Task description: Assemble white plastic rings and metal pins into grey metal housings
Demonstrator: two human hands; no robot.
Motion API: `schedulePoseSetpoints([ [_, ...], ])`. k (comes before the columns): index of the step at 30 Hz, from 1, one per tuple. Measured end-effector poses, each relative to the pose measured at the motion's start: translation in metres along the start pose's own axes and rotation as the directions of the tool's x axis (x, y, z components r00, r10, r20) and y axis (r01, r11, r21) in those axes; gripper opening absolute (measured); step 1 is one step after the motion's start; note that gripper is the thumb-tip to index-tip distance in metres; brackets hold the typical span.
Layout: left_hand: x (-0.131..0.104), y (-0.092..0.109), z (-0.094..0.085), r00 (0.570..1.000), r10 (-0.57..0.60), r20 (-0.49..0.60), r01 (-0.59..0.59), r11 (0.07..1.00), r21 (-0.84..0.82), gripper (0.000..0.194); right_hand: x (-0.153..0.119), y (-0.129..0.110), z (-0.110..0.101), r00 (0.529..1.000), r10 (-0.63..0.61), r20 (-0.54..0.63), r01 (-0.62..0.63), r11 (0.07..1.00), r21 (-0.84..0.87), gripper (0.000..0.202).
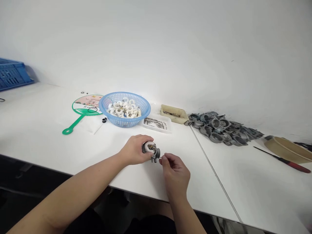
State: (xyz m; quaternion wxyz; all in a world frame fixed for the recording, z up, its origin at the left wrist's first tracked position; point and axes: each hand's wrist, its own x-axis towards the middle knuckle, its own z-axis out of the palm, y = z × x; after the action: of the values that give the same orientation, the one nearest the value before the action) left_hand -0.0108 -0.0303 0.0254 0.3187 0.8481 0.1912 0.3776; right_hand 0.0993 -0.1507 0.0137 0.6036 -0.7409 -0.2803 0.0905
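Observation:
My left hand grips a grey metal carburetor-like part with a white ring-shaped piece set in its opening. The part is held just above the white table near its front edge. At its right side, my right hand pinches a thin pin-like piece between thumb and forefinger, its tip by the lower side of the metal part. Most of the thin piece is hidden by the fingers.
Behind the hands stand a blue basket of white rings, a clear tray of dark pins and a beige box. Grey metal parts are heaped right, near a red screwdriver. A green-handled fan lies left.

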Motion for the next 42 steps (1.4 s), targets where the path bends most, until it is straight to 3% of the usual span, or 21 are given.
schedulePoseSetpoints([
  [4,0.0,0.001,0.001,1.0,0.009,-0.005,-0.009,1.0,0.008,0.039,-0.003,-0.001,0.002,0.999,0.032,0.011,-0.032,0.999,-0.01,0.024],
  [15,0.0,0.001,0.0,1.0,0.013,0.006,-0.013,1.0,0.016,0.038,-0.007,0.0,0.005,0.985,-0.17,0.018,0.171,0.978,-0.12,0.016],
  [20,0.0,0.0,0.001,1.0,0.014,-0.004,-0.014,1.0,0.016,0.038,-0.007,0.003,0.005,0.967,-0.249,0.051,0.252,0.966,-0.063,0.008],
  [29,0.0,0.001,0.001,1.0,0.017,-0.008,-0.017,1.0,0.004,0.038,-0.008,0.005,0.006,0.977,-0.213,0.027,0.212,0.977,0.025,0.007],
  [42,0.002,0.003,0.0,1.0,0.0,-0.002,0.0,1.0,-0.013,0.038,-0.016,-0.005,0.014,0.962,-0.219,-0.165,0.189,0.966,-0.178,0.01],
])
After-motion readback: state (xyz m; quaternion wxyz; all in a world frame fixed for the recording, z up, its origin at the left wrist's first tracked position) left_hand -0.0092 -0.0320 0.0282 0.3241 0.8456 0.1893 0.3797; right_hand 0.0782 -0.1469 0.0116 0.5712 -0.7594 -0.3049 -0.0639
